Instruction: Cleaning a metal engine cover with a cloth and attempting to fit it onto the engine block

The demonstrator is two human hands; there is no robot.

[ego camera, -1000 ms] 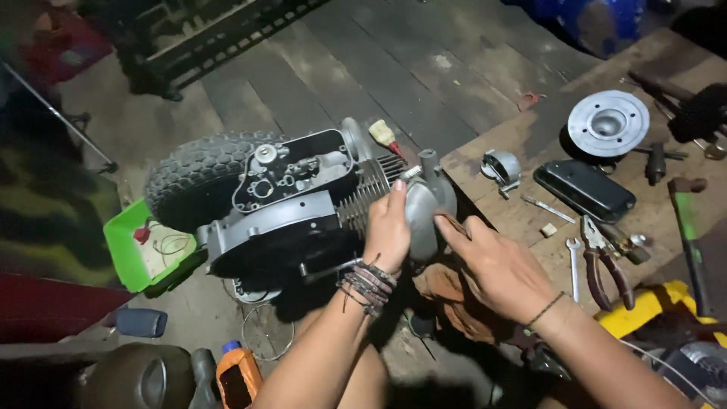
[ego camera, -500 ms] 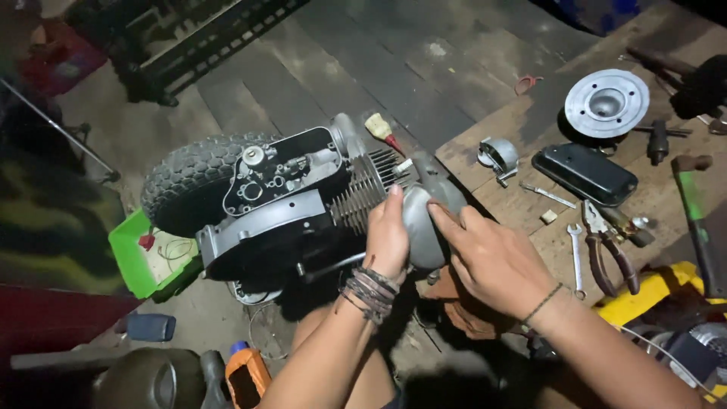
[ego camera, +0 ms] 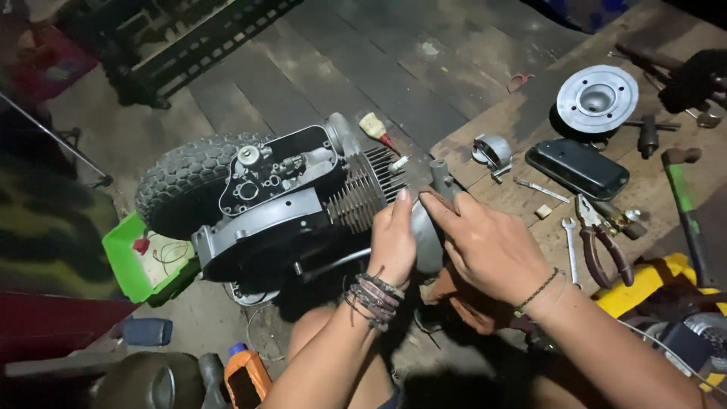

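Observation:
A small grey engine (ego camera: 280, 204) with a finned cylinder (ego camera: 363, 193) lies on the floor, a knobby tyre (ego camera: 178, 178) at its left end. My left hand (ego camera: 394, 242) presses on a grey metal cover (ego camera: 428, 242) at the cylinder's right end. From the right, my right hand (ego camera: 485, 242) grips the same cover, fingers near its upright pipe stub (ego camera: 441, 176). Both hands hide most of the cover.
On the wooden boards at right lie a round silver disc (ego camera: 598, 97), a black lid (ego camera: 577, 168), pliers (ego camera: 602, 242), a small spanner (ego camera: 569, 246), a green-handled hammer (ego camera: 685, 204) and a small grey part (ego camera: 492, 151). A green tray (ego camera: 140, 261) sits at left, an orange device (ego camera: 246, 375) near my knees.
The view has shifted a little and both hands have closed in tighter on the cover, the right hand sliding left over it. The engine stays put.

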